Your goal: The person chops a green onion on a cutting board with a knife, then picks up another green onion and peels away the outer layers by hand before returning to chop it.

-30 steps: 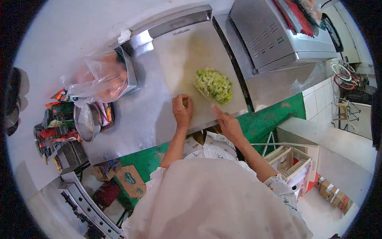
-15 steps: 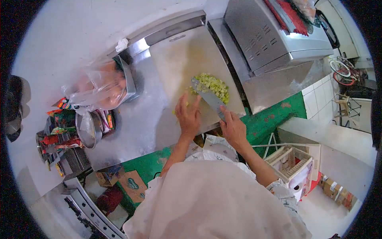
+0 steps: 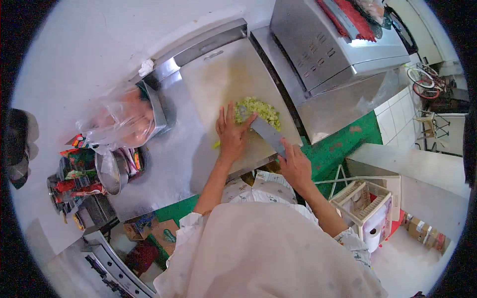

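Observation:
My right hand (image 3: 296,166) is wrapped round the handle of a broad kitchen knife (image 3: 268,135). Its blade slants up and left over the board, its far end at the chopped pale-green vegetable (image 3: 263,110), heaped on a white cutting board (image 3: 213,82). Left of the blade, my left hand (image 3: 232,138) is open, fingers stretched toward the far side of the board. Its thumb reaches across to the blade and overlaps it in this view. A small green piece (image 3: 216,144) lies by the left wrist.
On the steel counter (image 3: 164,164) at left stand a plastic-bagged container (image 3: 126,111), a metal bowl (image 3: 110,171) and several colourful packets (image 3: 79,169). A metal appliance (image 3: 338,49) stands at right. Below right is a cream rack (image 3: 365,203).
My left hand has moved slightly left and up, its thumb now across the blade. The knife has shifted a little down and right. The whole view has tilted slightly.

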Tool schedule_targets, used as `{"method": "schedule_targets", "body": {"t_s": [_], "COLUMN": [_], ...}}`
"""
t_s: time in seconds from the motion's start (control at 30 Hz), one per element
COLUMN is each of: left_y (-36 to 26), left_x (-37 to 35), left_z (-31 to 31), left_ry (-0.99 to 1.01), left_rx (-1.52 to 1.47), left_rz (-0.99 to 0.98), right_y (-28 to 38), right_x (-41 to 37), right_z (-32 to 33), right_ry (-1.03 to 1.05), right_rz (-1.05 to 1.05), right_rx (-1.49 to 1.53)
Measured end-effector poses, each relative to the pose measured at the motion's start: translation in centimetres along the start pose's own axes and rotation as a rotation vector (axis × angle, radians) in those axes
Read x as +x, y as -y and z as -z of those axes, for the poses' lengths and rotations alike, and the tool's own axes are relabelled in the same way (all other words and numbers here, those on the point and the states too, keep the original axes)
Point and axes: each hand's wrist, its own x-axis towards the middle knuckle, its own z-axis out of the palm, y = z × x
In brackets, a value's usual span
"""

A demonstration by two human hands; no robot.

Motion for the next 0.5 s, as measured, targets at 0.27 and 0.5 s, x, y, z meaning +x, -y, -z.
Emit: {"method": "schedule_targets", "body": {"t_s": [0.27,0.5], "left_y": [1.7,0.8], "left_x": [1.3,1.6], "left_z": [0.2,-0.4], "left_ry": [0.084,-0.008], "left_rx": [-0.026,-0.524], "left_rz": [0.008,0.293], "right_y": [-2.2,-2.2], "right_x": [-3.1,-2.4], "right_z": [2.3,1.1], "right_ry": [0.022,0.125], "right_rz": [-0.065,-0.309], "right_rx": [0.039,0.783]}}
